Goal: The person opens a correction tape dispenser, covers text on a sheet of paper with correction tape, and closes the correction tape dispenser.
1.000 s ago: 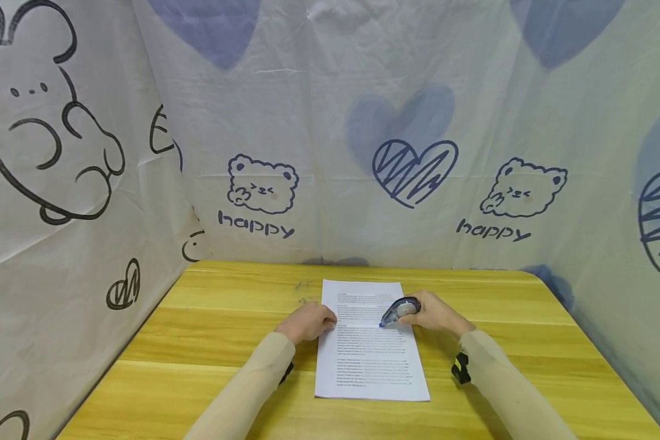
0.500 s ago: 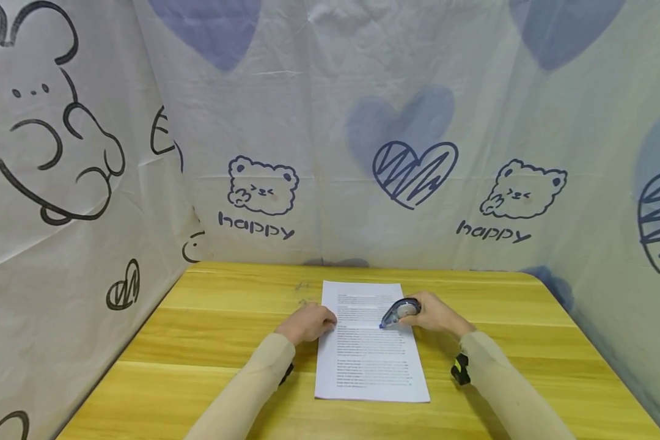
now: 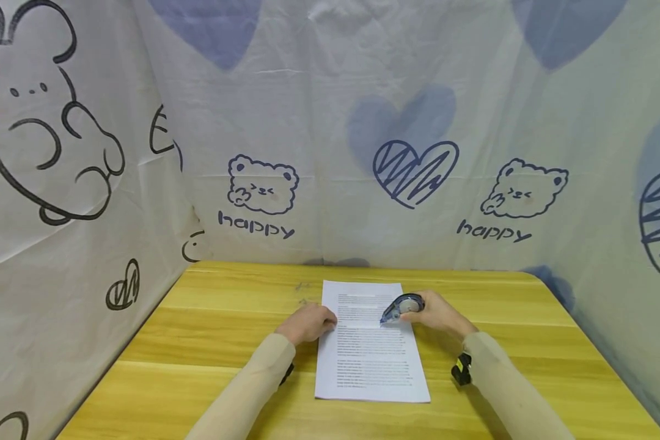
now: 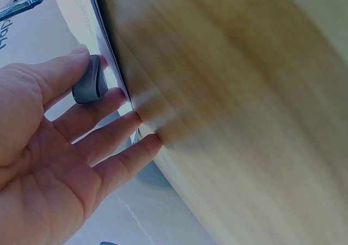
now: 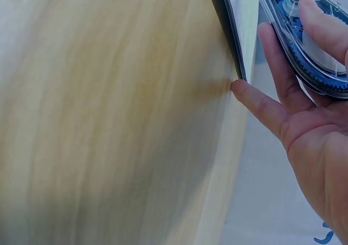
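Observation:
A printed stack of paper (image 3: 371,373) lies on the wooden table. My right hand (image 3: 437,313) grips a translucent blue correction tape dispenser (image 3: 409,305), its tip right over a line of print in the upper half of the page. In the right wrist view, the thumb lies across the dispenser (image 5: 321,41) and a fingertip meets the table beside the stack's edge. My left hand (image 3: 307,322) rests at the stack's left edge. Between its thumb and index finger it pinches a small dark cap (image 4: 91,82), while the other fingertips touch the table along the paper's edge.
The wooden table (image 3: 198,342) reaches back to a pale cloth (image 3: 330,122) printed with hearts and bears. More of this cloth hangs at the left and right. Each wrist wears a small black device, such as the right one (image 3: 461,369).
The correction tape dispenser has shifted slightly up and to the right with my right hand, and its tip sits a touch higher on the page. My left hand and the paper stay put.

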The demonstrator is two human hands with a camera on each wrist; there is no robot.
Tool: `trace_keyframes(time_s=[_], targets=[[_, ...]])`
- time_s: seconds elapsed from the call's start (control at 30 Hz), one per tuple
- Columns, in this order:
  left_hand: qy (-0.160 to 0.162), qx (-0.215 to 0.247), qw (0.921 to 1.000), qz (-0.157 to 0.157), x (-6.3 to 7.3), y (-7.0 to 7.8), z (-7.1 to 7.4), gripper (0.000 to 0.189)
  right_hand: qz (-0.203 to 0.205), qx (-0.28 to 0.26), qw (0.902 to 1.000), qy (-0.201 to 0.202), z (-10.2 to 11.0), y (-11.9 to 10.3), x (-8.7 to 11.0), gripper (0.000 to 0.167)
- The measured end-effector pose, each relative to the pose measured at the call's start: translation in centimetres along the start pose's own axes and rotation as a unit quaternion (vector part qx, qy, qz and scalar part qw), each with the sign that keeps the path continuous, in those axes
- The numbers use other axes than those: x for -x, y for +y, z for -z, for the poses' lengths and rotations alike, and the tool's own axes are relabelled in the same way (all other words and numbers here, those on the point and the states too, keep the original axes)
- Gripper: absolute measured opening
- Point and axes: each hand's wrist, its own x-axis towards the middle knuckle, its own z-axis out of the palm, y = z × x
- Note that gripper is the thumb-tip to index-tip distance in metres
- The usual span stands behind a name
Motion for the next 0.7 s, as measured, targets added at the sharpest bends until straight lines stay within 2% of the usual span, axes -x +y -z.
trace_keyframes(time_s=[0.3, 0.7], targets=[[0.003, -0.006, 1.0000, 0.001, -0.01, -0.06, -0.16, 0.021, 0.021, 0.034, 0.9991, -0.010, 0.18, -0.15, -0.16, 0.025], [0.006, -0.004, 1.0000, 0.001, 0.14, 0.10, -0.06, 0.021, -0.015, 0.008, 0.9991, -0.040, 0.96, -0.79, -0.28, 0.026]])
